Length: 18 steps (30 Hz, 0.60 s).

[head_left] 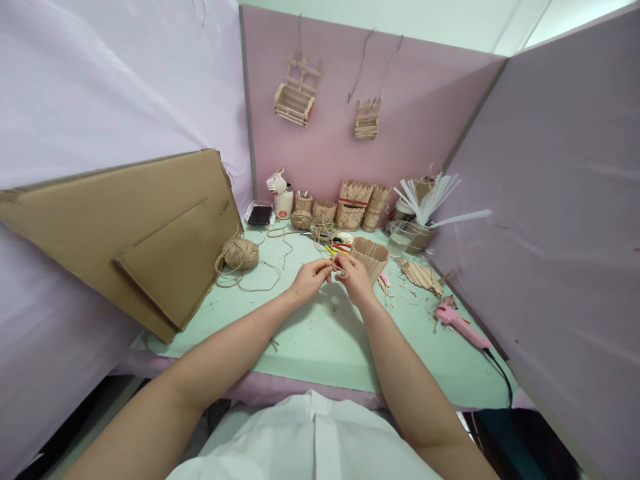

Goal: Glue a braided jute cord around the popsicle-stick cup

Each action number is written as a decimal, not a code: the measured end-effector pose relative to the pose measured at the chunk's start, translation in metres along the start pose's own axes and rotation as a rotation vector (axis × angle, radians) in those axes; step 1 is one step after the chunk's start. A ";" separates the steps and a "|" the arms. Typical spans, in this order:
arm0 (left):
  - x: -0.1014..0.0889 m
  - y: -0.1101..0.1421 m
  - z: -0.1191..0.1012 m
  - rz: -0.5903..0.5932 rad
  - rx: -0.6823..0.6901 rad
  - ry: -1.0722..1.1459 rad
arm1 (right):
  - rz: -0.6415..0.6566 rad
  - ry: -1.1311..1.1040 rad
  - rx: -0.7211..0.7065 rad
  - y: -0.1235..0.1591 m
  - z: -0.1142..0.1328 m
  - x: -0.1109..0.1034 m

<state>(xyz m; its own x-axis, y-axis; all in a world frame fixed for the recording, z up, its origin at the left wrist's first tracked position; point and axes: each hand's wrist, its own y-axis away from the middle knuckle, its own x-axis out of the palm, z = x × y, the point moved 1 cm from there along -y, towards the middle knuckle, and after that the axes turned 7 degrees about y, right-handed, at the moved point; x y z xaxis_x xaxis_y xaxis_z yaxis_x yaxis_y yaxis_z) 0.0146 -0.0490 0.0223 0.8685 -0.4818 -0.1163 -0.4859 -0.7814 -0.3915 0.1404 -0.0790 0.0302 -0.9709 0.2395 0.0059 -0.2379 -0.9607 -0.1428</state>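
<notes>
Both my hands meet above the middle of the green table, fingers pinched on a short looped piece of twine (341, 272). My left hand (311, 279) is closed at the fingertips on one part of it. Closed too, my right hand (354, 275) has the loop curling below its fingers. Just behind the right hand stands a basket of upright wooden sticks (371, 256), partly covered by that hand. Pliers with red and yellow handles (340, 247) lie beyond the fingertips.
A twine ball (240, 254) with loose strands lies left, beside leaning cardboard (165, 233). Right are flat wooden sticks (421, 276) and a pink glue gun (463, 325) with a cord. Along the back stand stick baskets (351, 217), a clear cup (400, 240) and white glue sticks (425, 200).
</notes>
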 end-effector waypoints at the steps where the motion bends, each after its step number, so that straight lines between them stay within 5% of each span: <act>1: 0.000 0.000 -0.001 -0.002 0.007 -0.009 | 0.060 -0.006 0.008 0.001 0.001 0.001; 4: 0.001 0.000 -0.003 -0.026 -0.004 -0.028 | 0.131 -0.002 -0.034 0.002 0.004 0.001; 18: -0.001 -0.001 -0.007 0.069 0.064 -0.130 | -0.145 -0.154 -0.020 -0.006 -0.012 0.000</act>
<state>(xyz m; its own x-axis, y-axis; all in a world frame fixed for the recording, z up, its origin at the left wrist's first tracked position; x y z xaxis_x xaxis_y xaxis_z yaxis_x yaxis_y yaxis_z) 0.0137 -0.0510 0.0288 0.8405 -0.4748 -0.2608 -0.5414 -0.7191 -0.4357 0.1418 -0.0716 0.0194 -0.9198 0.3494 0.1784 -0.3762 -0.9145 -0.1488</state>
